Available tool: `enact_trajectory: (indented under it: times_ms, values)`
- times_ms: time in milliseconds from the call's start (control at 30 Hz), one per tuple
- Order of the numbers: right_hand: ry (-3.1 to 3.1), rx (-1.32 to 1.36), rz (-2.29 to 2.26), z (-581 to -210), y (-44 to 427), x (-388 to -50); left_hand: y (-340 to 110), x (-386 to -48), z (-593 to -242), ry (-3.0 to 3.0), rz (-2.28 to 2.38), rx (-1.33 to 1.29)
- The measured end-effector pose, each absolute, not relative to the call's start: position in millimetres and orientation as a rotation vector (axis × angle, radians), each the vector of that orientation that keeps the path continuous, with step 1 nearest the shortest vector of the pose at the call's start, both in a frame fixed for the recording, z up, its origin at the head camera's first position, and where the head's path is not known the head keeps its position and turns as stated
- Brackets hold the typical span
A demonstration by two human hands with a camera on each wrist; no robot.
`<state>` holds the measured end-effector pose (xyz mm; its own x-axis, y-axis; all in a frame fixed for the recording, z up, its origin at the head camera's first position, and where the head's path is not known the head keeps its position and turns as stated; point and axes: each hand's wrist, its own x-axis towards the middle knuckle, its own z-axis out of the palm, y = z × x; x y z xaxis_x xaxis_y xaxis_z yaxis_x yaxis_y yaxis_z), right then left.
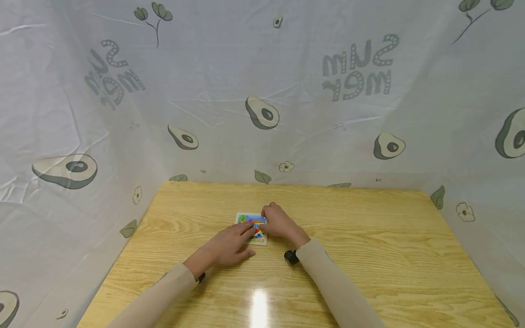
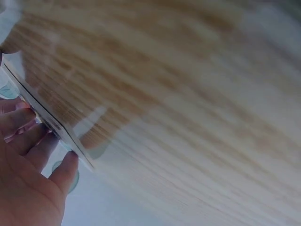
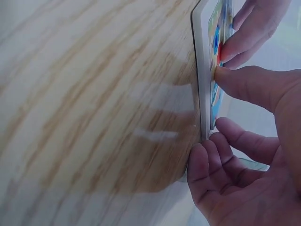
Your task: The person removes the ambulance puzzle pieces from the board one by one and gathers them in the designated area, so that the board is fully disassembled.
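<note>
A small flat picture puzzle board [image 1: 251, 217] with a white border and a bright printed scene lies on the wooden table. My left hand [image 1: 228, 246] rests on its picture from the left, fingers nearly straight and the thumb apart on the near side. From the right, my right hand [image 1: 280, 223] holds the board's far right corner. The right wrist view shows its thumb [image 3: 235, 81] on the picture face and the other fingers curled at the board's edge. Part of the picture, with red and blue shapes, is hidden beneath the hands.
The light wooden table [image 1: 369, 237] spreads out on all sides of the board. A pale curtain [image 1: 229, 59] printed with avocados and leaves hangs behind the table and along both sides. Glare brightens the table's near middle. Dark bands sit at both wrists.
</note>
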<state>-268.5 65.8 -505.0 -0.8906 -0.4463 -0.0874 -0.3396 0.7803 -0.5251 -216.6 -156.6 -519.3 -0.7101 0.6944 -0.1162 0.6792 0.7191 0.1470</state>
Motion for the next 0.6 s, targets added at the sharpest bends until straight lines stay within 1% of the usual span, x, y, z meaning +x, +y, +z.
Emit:
enact_trajectory:
  times_ms: [600]
  values:
    - [2.725, -0.585, -0.812, -507.8, 68.7, -268.8, -155.2, -220.0, -521.2, 2.766, 0.085, 1.122]
